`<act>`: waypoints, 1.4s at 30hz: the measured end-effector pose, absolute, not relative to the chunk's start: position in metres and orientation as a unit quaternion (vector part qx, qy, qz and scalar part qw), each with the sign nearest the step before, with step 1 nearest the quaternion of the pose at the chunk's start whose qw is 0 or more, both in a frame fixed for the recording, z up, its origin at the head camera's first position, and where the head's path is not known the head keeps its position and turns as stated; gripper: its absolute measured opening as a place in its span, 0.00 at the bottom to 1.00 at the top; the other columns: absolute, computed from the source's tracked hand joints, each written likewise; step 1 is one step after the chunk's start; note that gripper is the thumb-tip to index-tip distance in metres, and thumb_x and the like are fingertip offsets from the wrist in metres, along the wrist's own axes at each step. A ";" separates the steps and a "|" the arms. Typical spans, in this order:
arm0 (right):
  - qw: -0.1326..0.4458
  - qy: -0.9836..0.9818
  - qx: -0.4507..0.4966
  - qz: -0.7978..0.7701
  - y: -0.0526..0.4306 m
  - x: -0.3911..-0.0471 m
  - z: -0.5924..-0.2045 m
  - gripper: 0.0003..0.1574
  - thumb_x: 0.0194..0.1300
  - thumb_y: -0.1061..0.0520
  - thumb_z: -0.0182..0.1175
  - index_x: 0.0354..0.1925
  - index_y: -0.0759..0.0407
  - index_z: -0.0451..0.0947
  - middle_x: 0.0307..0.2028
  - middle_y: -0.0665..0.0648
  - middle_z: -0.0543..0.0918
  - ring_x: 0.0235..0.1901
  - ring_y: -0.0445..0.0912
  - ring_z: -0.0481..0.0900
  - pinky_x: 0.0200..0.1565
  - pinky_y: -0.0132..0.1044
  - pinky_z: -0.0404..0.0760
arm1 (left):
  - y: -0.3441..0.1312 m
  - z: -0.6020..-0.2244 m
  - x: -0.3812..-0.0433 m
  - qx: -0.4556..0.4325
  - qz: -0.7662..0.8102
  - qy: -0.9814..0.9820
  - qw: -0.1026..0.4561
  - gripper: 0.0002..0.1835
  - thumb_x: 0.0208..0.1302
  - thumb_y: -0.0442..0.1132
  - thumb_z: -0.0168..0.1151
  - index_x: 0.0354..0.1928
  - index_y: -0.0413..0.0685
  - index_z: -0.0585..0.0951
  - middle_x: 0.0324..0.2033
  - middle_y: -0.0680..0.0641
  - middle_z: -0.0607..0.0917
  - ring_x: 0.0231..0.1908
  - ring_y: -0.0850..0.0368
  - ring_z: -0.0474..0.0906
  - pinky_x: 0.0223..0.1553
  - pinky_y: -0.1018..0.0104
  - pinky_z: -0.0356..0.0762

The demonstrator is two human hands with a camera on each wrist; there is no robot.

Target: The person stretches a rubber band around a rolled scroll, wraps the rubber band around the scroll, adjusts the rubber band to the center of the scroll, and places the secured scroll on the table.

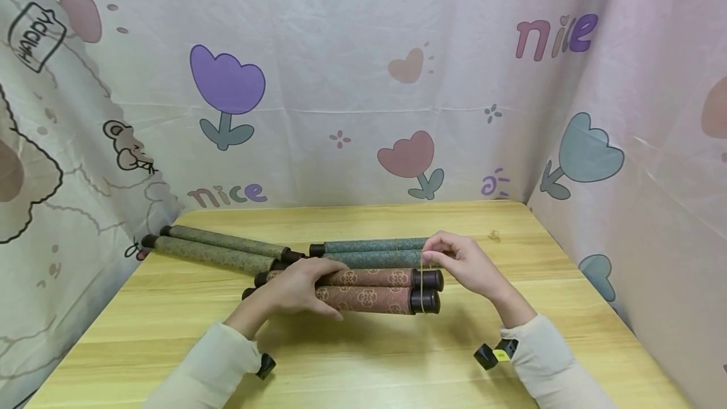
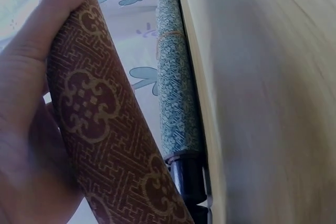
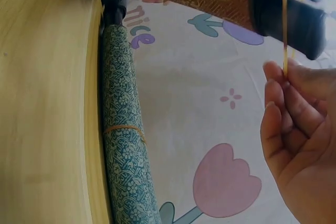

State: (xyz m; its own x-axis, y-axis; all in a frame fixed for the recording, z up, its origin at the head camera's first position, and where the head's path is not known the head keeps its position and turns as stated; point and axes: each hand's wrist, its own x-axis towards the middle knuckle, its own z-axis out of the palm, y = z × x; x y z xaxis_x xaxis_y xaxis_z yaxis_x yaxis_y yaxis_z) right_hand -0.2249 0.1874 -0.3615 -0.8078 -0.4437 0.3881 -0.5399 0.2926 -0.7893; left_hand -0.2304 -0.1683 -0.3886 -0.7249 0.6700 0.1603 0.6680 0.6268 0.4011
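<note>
Red-brown patterned scrolls lie side by side as two rolls with dark end knobs. My left hand grips them near their left part, thumb on the near side; in the left wrist view the brocade roll lies against the palm. They are held above the table. At the right end, my right hand pinches a thin yellowish rubber band between thumb and fingers. The band is stretched upward and loops around both knobs, as the right wrist view shows.
Behind lie teal scrolls, with a rubber band around them. Green scrolls lie at the back left. A loose rubber band rests on the wooden table at the back right. Printed curtains enclose the table.
</note>
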 end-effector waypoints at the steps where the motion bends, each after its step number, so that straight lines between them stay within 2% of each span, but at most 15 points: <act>1: 0.041 -0.798 0.311 0.515 0.188 -0.225 -0.361 0.03 0.69 0.63 0.59 0.39 0.60 0.79 0.33 0.53 0.85 0.35 0.45 0.84 0.40 0.37 0.84 | -0.168 -0.388 -0.230 0.377 0.217 0.900 0.001 0.51 0.40 0.75 0.68 0.65 0.55 0.74 0.57 0.54 0.79 0.56 0.53 0.74 0.58 0.48 0.71; 4: 0.029 -0.788 0.324 0.523 0.189 -0.225 -0.361 0.03 0.70 0.65 0.57 0.39 0.61 0.78 0.33 0.56 0.85 0.35 0.47 0.84 0.41 0.38 0.83 | -0.166 -0.385 -0.228 0.398 0.193 0.897 -0.014 0.50 0.41 0.74 0.69 0.66 0.57 0.74 0.56 0.53 0.79 0.55 0.53 0.74 0.57 0.48 0.72; 8: 0.024 -0.785 0.342 0.516 0.191 -0.225 -0.360 0.03 0.71 0.64 0.56 0.39 0.62 0.77 0.31 0.59 0.83 0.32 0.47 0.81 0.37 0.36 0.82 | -0.165 -0.383 -0.226 0.416 0.164 0.894 -0.033 0.48 0.42 0.68 0.74 0.66 0.55 0.74 0.54 0.52 0.80 0.53 0.52 0.75 0.56 0.50 0.73; 11: 0.021 -0.789 0.355 0.500 0.191 -0.225 -0.360 0.03 0.71 0.63 0.56 0.38 0.60 0.77 0.30 0.57 0.82 0.29 0.44 0.78 0.33 0.35 0.79 | -0.164 -0.381 -0.222 0.419 0.159 0.894 -0.026 0.47 0.43 0.63 0.77 0.66 0.53 0.73 0.53 0.52 0.79 0.53 0.52 0.75 0.55 0.50 0.74; 14: 0.016 -0.800 0.362 0.478 0.189 -0.225 -0.361 0.03 0.71 0.62 0.56 0.38 0.56 0.77 0.29 0.53 0.81 0.28 0.43 0.76 0.31 0.36 0.76 | -0.163 -0.380 -0.218 0.422 0.153 0.893 -0.027 0.47 0.43 0.62 0.77 0.67 0.52 0.73 0.53 0.52 0.79 0.52 0.52 0.75 0.55 0.50 0.74; 19: 0.007 -0.816 0.357 0.455 0.185 -0.228 -0.368 0.03 0.72 0.59 0.56 0.38 0.53 0.76 0.29 0.53 0.81 0.27 0.43 0.74 0.29 0.34 0.74 | -0.160 -0.375 -0.210 0.455 0.116 0.878 -0.091 0.47 0.40 0.63 0.78 0.64 0.51 0.76 0.51 0.51 0.80 0.50 0.52 0.76 0.55 0.51 0.73; 23: 0.002 -0.805 0.349 0.479 0.185 -0.229 -0.369 0.04 0.73 0.62 0.54 0.38 0.57 0.75 0.30 0.54 0.82 0.29 0.46 0.78 0.32 0.35 0.77 | -0.157 -0.374 -0.205 0.478 0.064 0.865 -0.142 0.47 0.39 0.64 0.78 0.63 0.52 0.77 0.49 0.51 0.80 0.49 0.52 0.76 0.54 0.52 0.72; 27: 0.007 -0.777 0.339 0.531 0.184 -0.223 -0.360 0.04 0.74 0.65 0.50 0.39 0.64 0.71 0.30 0.58 0.82 0.31 0.52 0.82 0.37 0.39 0.83 | -0.156 -0.377 -0.203 0.473 0.025 0.867 -0.157 0.47 0.40 0.66 0.76 0.63 0.53 0.77 0.49 0.51 0.80 0.50 0.51 0.76 0.53 0.51 0.72; 31: 0.049 -0.781 0.319 0.534 0.184 -0.214 -0.349 0.03 0.74 0.65 0.51 0.39 0.63 0.71 0.27 0.56 0.80 0.27 0.50 0.81 0.35 0.40 0.84 | -0.155 -0.380 -0.202 0.458 0.017 0.874 -0.163 0.46 0.40 0.66 0.76 0.62 0.52 0.78 0.48 0.50 0.81 0.49 0.50 0.77 0.52 0.50 0.73; 37: 0.154 -0.833 0.308 0.433 0.177 -0.202 -0.339 0.03 0.72 0.61 0.57 0.37 0.57 0.75 0.21 0.48 0.79 0.17 0.40 0.74 0.19 0.32 0.71 | -0.149 -0.386 -0.202 0.444 -0.012 0.876 -0.188 0.44 0.40 0.65 0.77 0.60 0.52 0.79 0.47 0.49 0.81 0.48 0.48 0.77 0.50 0.50 0.74; 42: 0.212 -0.854 0.271 0.390 0.172 -0.197 -0.335 0.03 0.70 0.59 0.59 0.36 0.57 0.78 0.18 0.44 0.77 0.15 0.35 0.72 0.16 0.31 0.68 | -0.142 -0.390 -0.199 0.432 -0.029 0.876 -0.212 0.43 0.42 0.64 0.76 0.60 0.53 0.77 0.47 0.47 0.81 0.47 0.47 0.77 0.49 0.50 0.74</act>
State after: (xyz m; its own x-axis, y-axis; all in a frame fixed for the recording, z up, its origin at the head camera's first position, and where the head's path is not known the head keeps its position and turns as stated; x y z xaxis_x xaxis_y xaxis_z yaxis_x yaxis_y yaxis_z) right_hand -0.1966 0.1725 -0.3352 -0.7633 -0.2972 0.5736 -0.6281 0.5491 -0.5513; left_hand -0.1986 -0.1420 -0.3898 -0.5371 0.7694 0.3458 0.7449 0.6250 -0.2336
